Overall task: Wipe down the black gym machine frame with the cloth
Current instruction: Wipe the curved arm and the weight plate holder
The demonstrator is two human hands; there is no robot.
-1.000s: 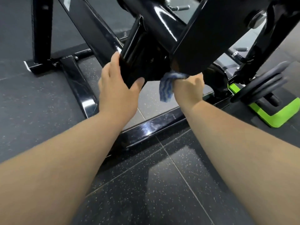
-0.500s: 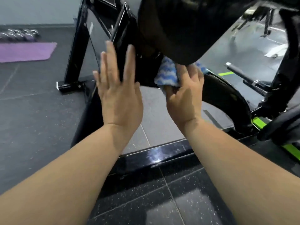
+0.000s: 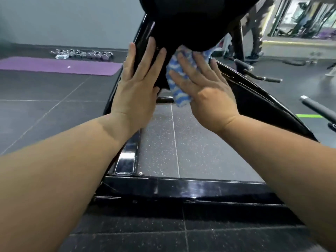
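From the head camera we look down along both forearms at the black gym machine frame, whose glossy base bar runs across in front of us, with a side rail leading away from it on the left. Our left hand lies flat against the frame's slanted upright, fingers straight and slightly spread, holding nothing. Our right hand is just beside it, also flat with straight fingers, pressing the cloth against the frame. The cloth is blue and white striped; it is bunched under our palm and fingers, and its lower corner hangs out to the left of the hand, between our two hands. Above both hands a large dark rounded part of the machine fills the top of the view.

The floor is dark speckled tile. Far left, a purple mat lies on it, with a row of small dumbbells behind it along the wall. On the right a padded handle sticks out, and a mirror sits in the far corner.
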